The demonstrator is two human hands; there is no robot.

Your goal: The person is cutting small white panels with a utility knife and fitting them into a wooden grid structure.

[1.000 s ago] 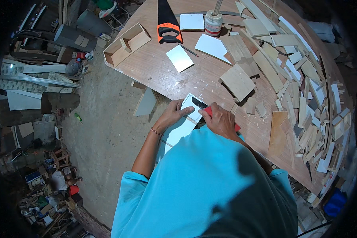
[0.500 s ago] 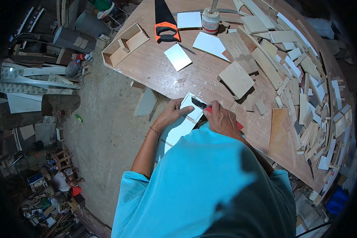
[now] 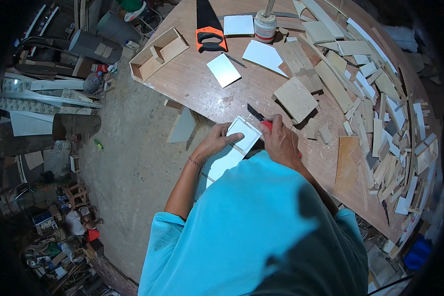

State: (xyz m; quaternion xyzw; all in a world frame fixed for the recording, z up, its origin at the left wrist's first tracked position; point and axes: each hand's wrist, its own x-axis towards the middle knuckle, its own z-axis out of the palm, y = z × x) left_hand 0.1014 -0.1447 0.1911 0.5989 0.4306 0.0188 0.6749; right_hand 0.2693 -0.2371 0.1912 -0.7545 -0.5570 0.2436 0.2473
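A long white piece [image 3: 224,163] with thin raised wooden edging and a cross strip lies at the table's near edge and runs back under my shirt. My left hand [image 3: 217,143] grips its left side, thumb pressed on the white face. In my right hand [image 3: 282,141] is a red-handled utility knife [image 3: 255,112]. Its dark blade points up and left over the table, apart from the white piece's far right corner. My body hides the near end of the white piece.
On the table [image 3: 202,101] are an open wooden box [image 3: 158,53], an orange-handled handsaw [image 3: 211,39], a pencil [image 3: 236,60], a jar [image 3: 265,27] and loose white panels [image 3: 224,70]. Wood offcuts [image 3: 380,123] heap along the right. Concrete floor [image 3: 128,163] lies left.
My right hand has shifted right, lifting the knife blade off the white piece's far end. My left hand keeps its hold with little movement.
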